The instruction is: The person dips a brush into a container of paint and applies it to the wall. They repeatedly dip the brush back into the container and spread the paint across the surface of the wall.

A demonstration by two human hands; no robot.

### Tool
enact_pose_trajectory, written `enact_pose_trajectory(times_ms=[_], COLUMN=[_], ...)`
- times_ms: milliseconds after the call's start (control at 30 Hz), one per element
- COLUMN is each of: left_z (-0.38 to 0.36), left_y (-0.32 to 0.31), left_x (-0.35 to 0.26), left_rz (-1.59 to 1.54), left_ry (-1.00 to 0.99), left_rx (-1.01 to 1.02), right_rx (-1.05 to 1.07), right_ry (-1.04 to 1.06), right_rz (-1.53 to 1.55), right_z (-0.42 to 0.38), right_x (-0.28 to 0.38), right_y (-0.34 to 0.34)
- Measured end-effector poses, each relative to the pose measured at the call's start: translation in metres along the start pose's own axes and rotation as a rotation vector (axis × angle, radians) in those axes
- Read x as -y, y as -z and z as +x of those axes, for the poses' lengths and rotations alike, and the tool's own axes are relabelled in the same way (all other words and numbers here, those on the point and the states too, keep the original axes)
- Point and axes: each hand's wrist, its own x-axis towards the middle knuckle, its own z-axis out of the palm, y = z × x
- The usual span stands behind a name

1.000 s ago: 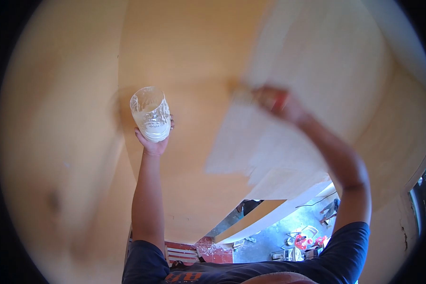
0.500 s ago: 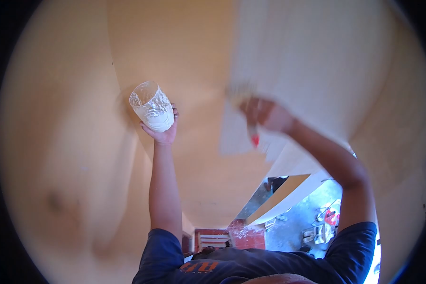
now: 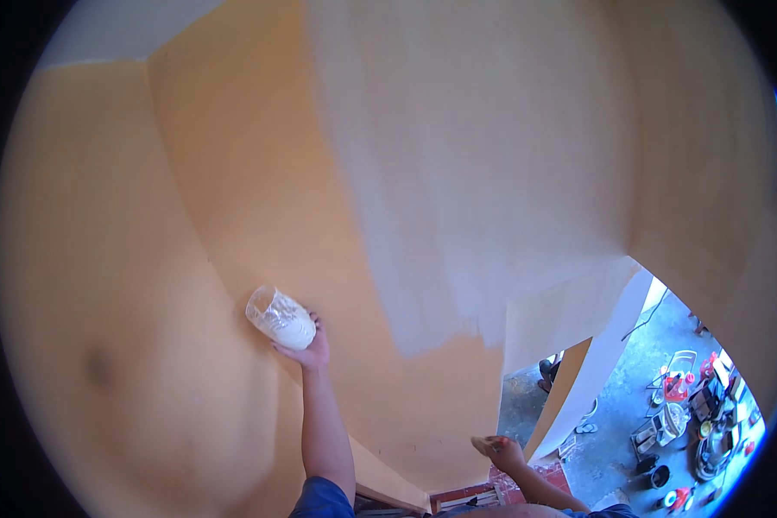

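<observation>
My left hand (image 3: 316, 352) is wrapped round the lower part of a clear plastic container (image 3: 287, 321), tilted to the left, with white paint in its bottom. Low in the view, my right hand (image 3: 509, 455) is closed round a paintbrush (image 3: 482, 444), whose pale bristle end points left; part of its red handle shows by the fingers. The orange-tan wall (image 3: 259, 155) stands in front of me. A broad coat of white paint (image 3: 457, 181) covers its right part, with a ragged lower edge well above my right hand.
A plain tan wall (image 3: 104, 259) meets the painted one at a corner on the left. At lower right, far below, a grey floor (image 3: 609, 406) holds a chair (image 3: 678, 371), a black bucket (image 3: 660, 476) and a clutter of tools. Red tiles (image 3: 552, 475) lie near the wall's foot.
My right hand has dropped with the paintbrush from the white coat to low in the view. The view has tilted and turned; the container now appears lower, still in my left hand.
</observation>
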Motion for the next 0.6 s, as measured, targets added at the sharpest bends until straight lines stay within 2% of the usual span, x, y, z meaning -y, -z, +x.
enact_pose_trajectory(times_ms=[67,133,167,233,333,367,467,533,600], left_z=[-0.003,-0.006,-0.011,-0.033,-0.091,-0.108,-0.146,-0.155,-0.175], left_y=[0.0,-0.001,-0.007,-0.027,-0.018,-0.018,-0.014,-0.014,-0.023], left_x=[-0.005,-0.008,-0.01,-0.014,-0.018,-0.021,-0.024,-0.032,-0.032], left_rz=[0.027,0.007,0.008,-0.048,-0.052,-0.05,-0.079,-0.152,-0.169], left_ry=[0.021,0.054,0.062,0.13,0.224,0.235,0.339,0.438,0.479], left_rx=[-0.004,-0.112,-0.1,-0.13,-0.13,-0.136,-0.17,-0.17,-0.201], right_rx=[-0.064,-0.109,-0.119,-0.187,-0.205,-0.272,-0.299,-0.263,-0.209], right_ry=[-0.369,-0.503,-0.503,-0.65,-0.7,-0.675,-0.63,-0.671,-0.696], right_rz=[0.053,0.074,0.084,0.155,0.057,0.098,0.071,0.089,0.319], right_z=[-0.026,-0.039,-0.048,-0.068,-0.094,-0.099,-0.096,-0.083,-0.072], right_x=[0.007,0.02,0.022,0.022,0.007,-0.001,-0.014,0.014,0.044], right_y=[0.011,0.027,0.031,0.04,0.041,0.035,0.025,0.03,0.042])
